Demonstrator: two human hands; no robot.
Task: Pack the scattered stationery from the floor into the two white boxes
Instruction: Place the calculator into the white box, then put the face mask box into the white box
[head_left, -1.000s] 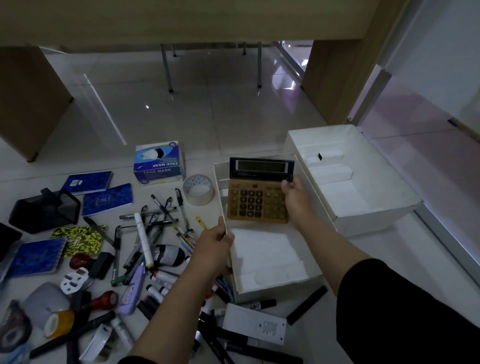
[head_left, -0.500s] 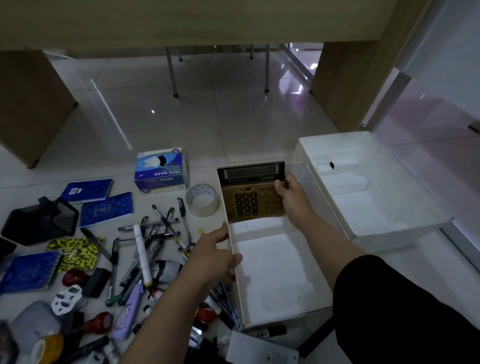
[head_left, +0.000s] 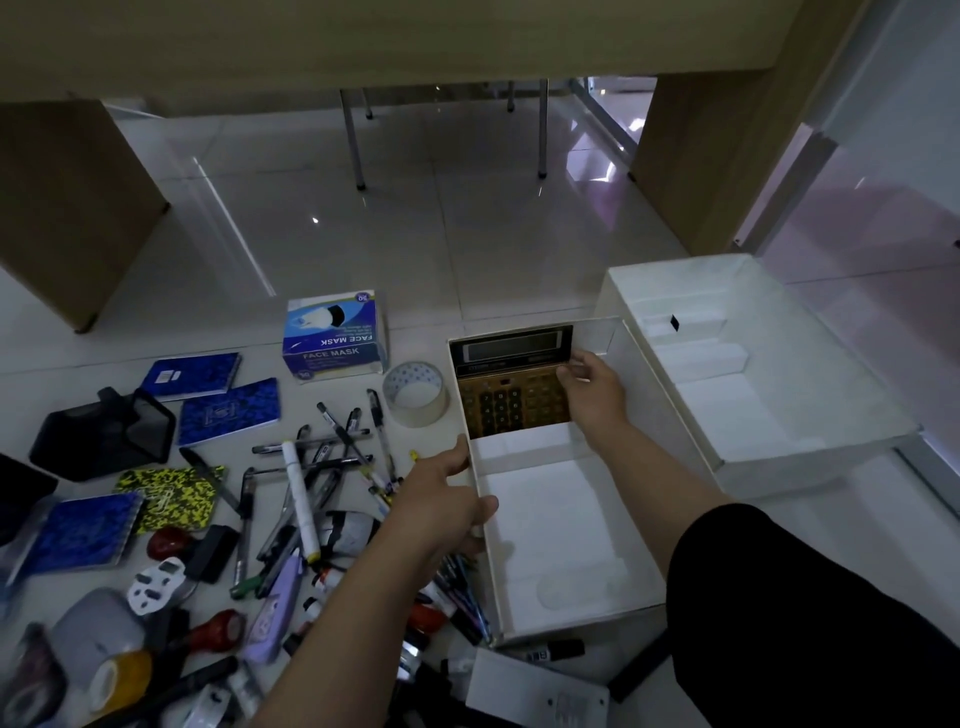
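A gold calculator (head_left: 506, 392) lies at the far end inside the nearer white box (head_left: 644, 545). My right hand (head_left: 592, 387) is on its right edge, fingers curled over it. My left hand (head_left: 447, 499) grips the box's left wall, thumb over the rim. The second white box (head_left: 810, 431) stands to the right, holding only white inserts. Scattered pens and markers (head_left: 322, 467) lie on the floor to the left, with blue notebooks (head_left: 228, 410), a tape roll (head_left: 415, 395) and a face mask box (head_left: 335, 338).
A black mesh holder (head_left: 104, 436), a yellow patterned notebook (head_left: 166, 496), a white plug (head_left: 153, 584), a yellow tape roll (head_left: 117, 678) and a white card (head_left: 535, 696) lie around. Wooden desk panels (head_left: 72, 208) stand behind, a glass wall (head_left: 883, 182) at the right.
The calculator went from held above the box down to its far end. My left hand slid along the box's left wall. The camera shifted slightly.
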